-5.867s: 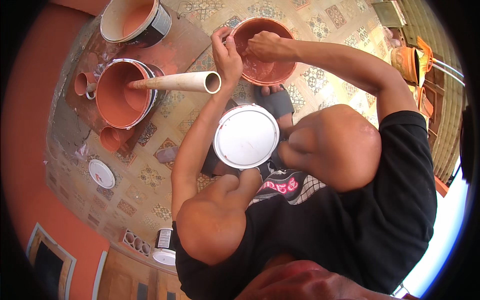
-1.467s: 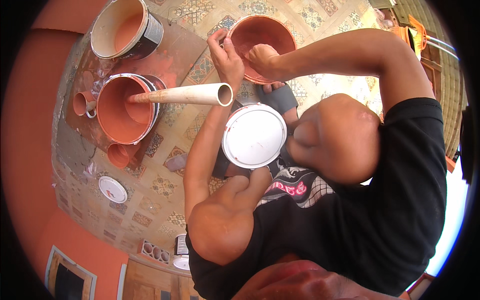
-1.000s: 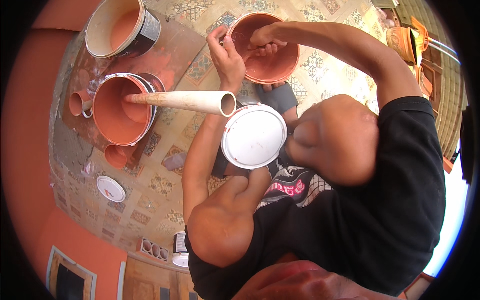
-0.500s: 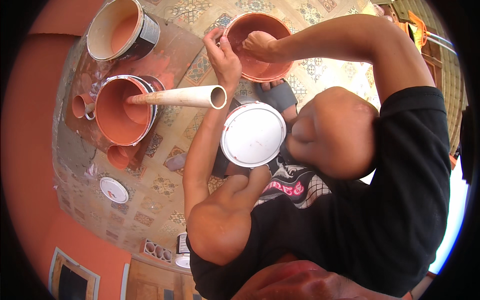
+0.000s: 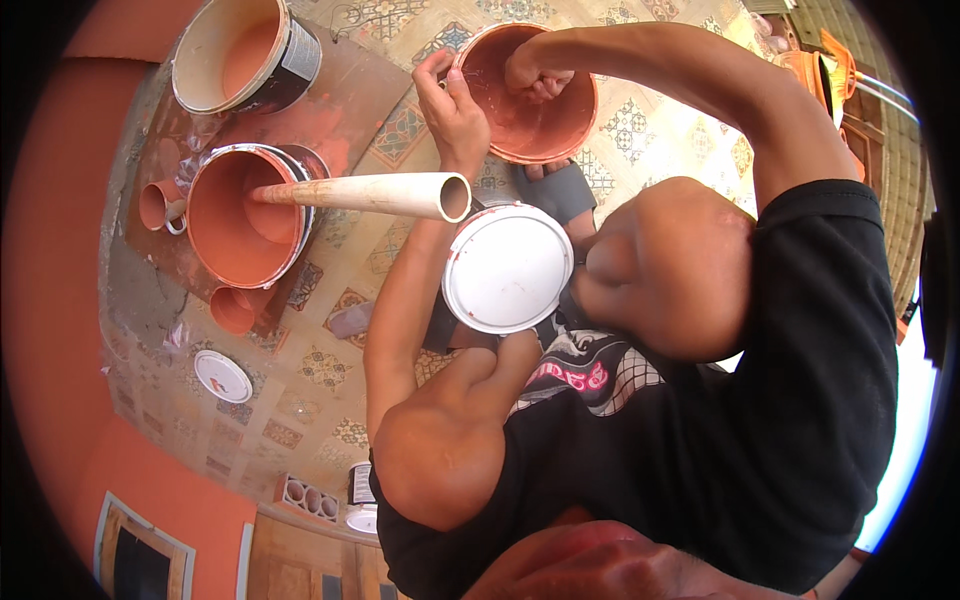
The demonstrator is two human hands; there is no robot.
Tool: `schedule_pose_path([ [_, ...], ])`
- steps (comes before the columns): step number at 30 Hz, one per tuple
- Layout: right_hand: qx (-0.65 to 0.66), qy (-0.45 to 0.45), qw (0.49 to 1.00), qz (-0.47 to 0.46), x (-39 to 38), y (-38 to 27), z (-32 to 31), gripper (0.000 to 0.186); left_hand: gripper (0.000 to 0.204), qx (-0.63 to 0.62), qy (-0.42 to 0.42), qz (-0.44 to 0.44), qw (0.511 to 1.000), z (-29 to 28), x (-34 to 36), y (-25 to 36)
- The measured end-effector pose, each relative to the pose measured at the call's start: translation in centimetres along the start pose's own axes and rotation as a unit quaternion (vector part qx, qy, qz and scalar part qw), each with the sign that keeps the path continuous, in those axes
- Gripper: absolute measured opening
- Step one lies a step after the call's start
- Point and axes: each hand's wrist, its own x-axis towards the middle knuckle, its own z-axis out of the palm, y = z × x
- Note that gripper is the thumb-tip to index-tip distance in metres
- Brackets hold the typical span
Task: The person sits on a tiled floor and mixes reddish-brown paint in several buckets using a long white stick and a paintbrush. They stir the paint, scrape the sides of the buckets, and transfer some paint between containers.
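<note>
My left hand point(image 5: 450, 110) is closed on the near-left rim of a bucket point(image 5: 530, 130) coated inside with terracotta-coloured paint. My right hand point(image 5: 535, 75) is down inside that bucket, fingers curled; what they hold, if anything, is hidden. A white lid-topped container point(image 5: 505, 265) sits between my knees. Left of it stands a larger paint-coated bucket point(image 5: 225, 225) with a long pale pipe point(image 5: 380, 195) leaning out of it across my left forearm in the view.
On a stained board point(image 5: 340, 100) are another bucket point(image 5: 205, 70), a small orange cup point(image 5: 155, 205) and a second cup point(image 5: 230, 310). A loose white lid point(image 5: 222, 376) and a hollow block point(image 5: 305, 497) lie on the patterned floor. Orange pots point(image 5: 800, 70) stand at right.
My right hand has moved back and forth inside the bucket, with the arm rising and falling. My left hand stays on the rim.
</note>
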Motion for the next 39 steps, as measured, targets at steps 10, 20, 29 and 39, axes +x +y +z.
schedule_pose_path([
  [10,-0.571,0.338,0.708,-0.24,-6.2,-0.4,5.3,0.022,0.029,-0.001,-0.017,0.001,1.0,-0.1,0.0,-0.3],
  [20,-0.429,0.428,0.751,-0.263,-8.2,2.1,2.6,0.017,0.027,0.001,-0.006,0.01,1.0,-0.1,0.0,-0.1],
  [29,-0.488,0.409,0.743,-0.206,-4.3,1.3,9.8,0.023,0.029,-0.018,-0.018,-0.009,1.0,-0.1,0.0,-0.1],
  [39,-0.239,0.305,0.879,-0.277,-7.1,1.9,2.5,0.029,0.034,0.014,-0.045,-0.037,0.998,-0.5,0.0,0.0],
])
